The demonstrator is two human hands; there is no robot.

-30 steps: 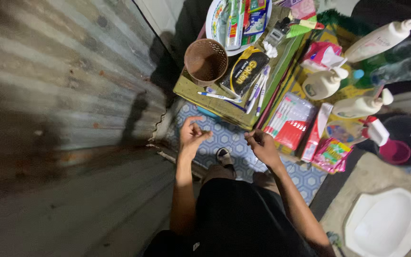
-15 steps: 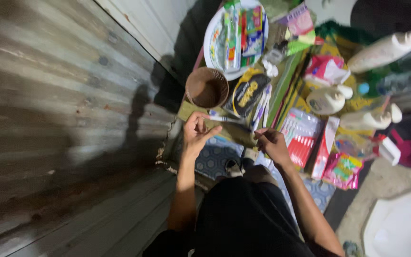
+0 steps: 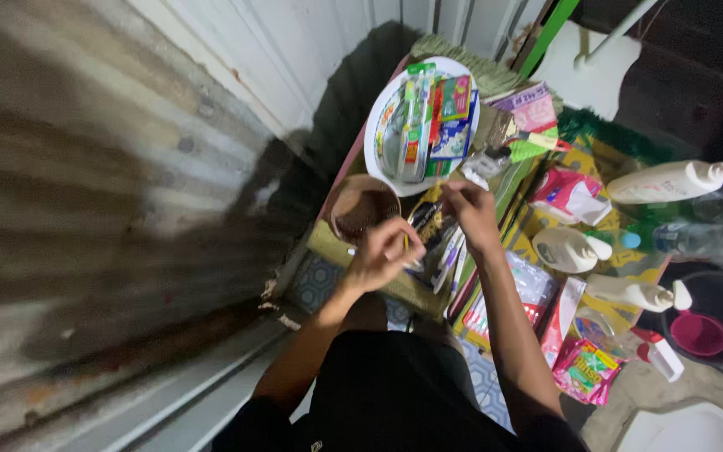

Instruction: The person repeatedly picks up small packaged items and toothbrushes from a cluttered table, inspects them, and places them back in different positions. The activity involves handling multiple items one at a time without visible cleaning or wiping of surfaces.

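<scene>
- Loose toothbrushes (image 3: 448,255) lie on the surface (image 3: 328,243), just beside the brown basket (image 3: 364,208); none seen inside it, view blurred.
- Left hand (image 3: 387,251): fingers curled together near the basket rim, apparently pinching something thin; can't confirm what.
- Right hand (image 3: 469,209): fingers bunched over the brushes by the white plate (image 3: 376,142); grip unclear.
- Judgement: early stage, most brushes not yet picked up.

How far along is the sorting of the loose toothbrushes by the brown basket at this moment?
Done: nothing shows inside the brown basket; its inside is dim. In hand: the left hand is closed on something thin beside the basket, though blur hides what, and the right hand reaches over the dark packet. Left: several loose toothbrushes lie on the green board.
</scene>
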